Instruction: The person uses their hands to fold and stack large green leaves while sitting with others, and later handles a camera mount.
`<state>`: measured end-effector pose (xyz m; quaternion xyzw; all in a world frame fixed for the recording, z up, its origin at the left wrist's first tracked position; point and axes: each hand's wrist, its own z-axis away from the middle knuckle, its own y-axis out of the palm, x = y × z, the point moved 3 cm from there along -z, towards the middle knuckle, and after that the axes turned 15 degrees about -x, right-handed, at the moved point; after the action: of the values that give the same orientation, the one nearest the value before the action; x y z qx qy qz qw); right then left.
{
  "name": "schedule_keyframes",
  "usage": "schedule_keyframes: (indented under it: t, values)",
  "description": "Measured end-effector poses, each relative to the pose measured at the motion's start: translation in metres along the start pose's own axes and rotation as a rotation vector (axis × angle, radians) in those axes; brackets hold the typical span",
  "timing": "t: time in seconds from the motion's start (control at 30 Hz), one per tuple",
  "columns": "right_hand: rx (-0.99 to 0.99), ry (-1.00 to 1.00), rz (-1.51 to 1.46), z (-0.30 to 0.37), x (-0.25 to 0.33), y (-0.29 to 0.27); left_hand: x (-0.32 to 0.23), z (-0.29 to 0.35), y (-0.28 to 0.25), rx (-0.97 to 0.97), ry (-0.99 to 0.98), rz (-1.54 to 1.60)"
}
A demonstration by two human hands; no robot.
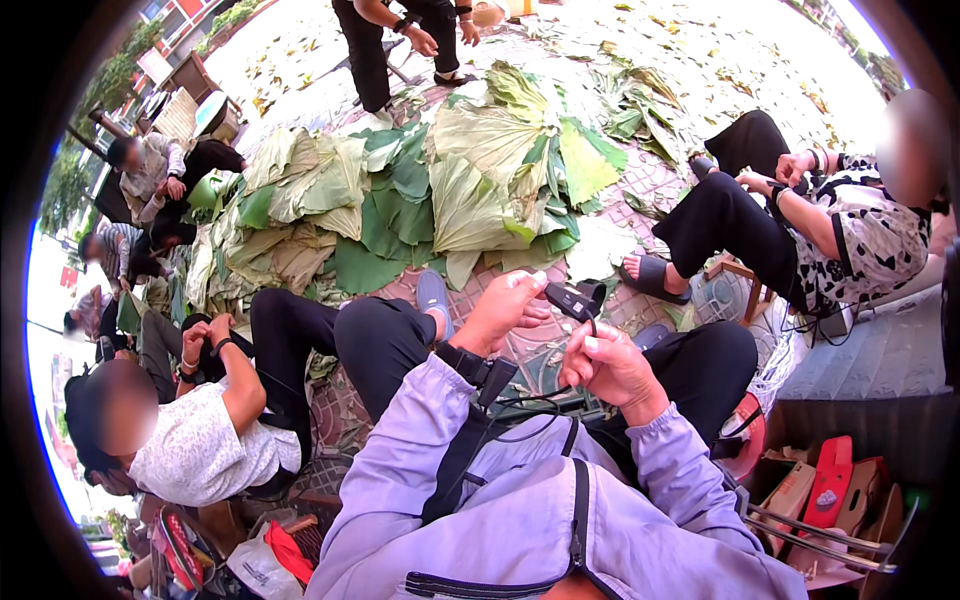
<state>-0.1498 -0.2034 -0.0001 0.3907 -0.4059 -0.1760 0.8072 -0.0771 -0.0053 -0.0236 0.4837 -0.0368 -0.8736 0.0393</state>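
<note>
My left hand [503, 316] is raised over my lap, thumb and fingertips pinched at the left end of a small black device with a strap loop [575, 299]. A black band with a boxy unit [486, 372] sits around my left wrist. Lower and to the right, my right hand [612, 368] is closed, fingers curled. A thin black cable [530, 402] drops from the device to the right hand's fingers and reappears below, running left toward my jacket. The right hand's grip on it is partly hidden by its own fingers.
Large green and yellowish leaves [490, 190] lie heaped in front of my knees, with more spread behind. Seated people flank me at left and right; another stands beyond the pile. A box of cartons [835, 490] is at lower right, a white plastic bag [262, 568] at lower left.
</note>
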Motion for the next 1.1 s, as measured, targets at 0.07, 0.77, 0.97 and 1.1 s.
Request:
schedule_keyframes:
  t: [0.07,0.77,0.97,1.1]
  values:
    - [-0.052,-0.028,0.059,-0.005,0.000,-0.005,0.014,-0.014,-0.009,-0.004,0.076,-0.092]
    - [-0.237,-0.127,-0.081,-0.036,0.034,-0.041,0.018,0.022,0.065,0.241,0.324,-0.367]
    - [-0.295,-0.337,-0.436,-0.030,0.047,-0.053,-0.009,-0.005,0.044,-0.057,0.562,-0.470]
    - [0.104,-0.215,-0.471,-0.015,0.049,-0.009,-0.020,-0.021,0.023,-0.165,0.647,-0.860]
